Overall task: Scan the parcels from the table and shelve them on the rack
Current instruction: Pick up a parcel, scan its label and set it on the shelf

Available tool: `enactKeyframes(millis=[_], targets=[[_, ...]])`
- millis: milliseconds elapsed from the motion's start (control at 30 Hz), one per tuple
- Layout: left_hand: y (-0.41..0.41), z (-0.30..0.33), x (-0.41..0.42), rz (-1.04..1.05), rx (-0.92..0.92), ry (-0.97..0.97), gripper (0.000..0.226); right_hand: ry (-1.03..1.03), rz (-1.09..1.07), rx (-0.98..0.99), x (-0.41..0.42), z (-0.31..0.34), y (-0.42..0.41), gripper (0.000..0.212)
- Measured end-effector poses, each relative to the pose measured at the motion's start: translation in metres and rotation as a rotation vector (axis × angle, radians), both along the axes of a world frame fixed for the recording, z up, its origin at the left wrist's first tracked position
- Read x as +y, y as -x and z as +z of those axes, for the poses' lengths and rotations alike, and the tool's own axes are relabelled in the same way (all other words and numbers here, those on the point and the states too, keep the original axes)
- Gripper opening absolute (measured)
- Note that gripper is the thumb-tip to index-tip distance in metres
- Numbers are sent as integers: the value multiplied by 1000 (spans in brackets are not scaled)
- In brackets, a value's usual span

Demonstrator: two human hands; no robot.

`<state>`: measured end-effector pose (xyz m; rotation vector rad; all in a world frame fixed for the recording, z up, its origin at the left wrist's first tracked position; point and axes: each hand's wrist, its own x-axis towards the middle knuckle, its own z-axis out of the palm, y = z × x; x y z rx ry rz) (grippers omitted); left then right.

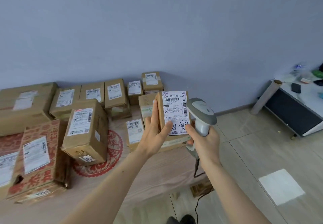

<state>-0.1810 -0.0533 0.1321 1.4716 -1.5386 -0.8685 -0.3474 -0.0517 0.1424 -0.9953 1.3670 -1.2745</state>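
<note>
Both forearms reach in from the bottom edge, and the left hand (154, 133) has its grip clamped on a small parcel (172, 113), thumb pressed on the lower label, fingers flat along the side, so the barcode faces up toward the camera. Beside it, the right hand (203, 141) is wrapped shut round the handle of a grey scanner (201, 114), its index finger touching the label, head angled near the box, probably ready to read it. Below and behind, more parcels (83, 131) crowd the tabletop (139, 180); no rack shows.
</note>
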Motion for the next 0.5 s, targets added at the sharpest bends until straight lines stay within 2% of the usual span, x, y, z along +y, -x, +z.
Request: enactKeyframes(millis=[133,300,433,500], targets=[[-41,0,23,74,83,15,89,9,72,71,18,-2,-41,18],[-68,-4,43,146,82,4,69,49,152,209,27,-7,-72,13],[-77,-12,47,182,54,2,69,88,162,313,31,-11,-81,17],[-79,-14,49,218,67,-10,76,101,143,333,36,-14,-81,23]])
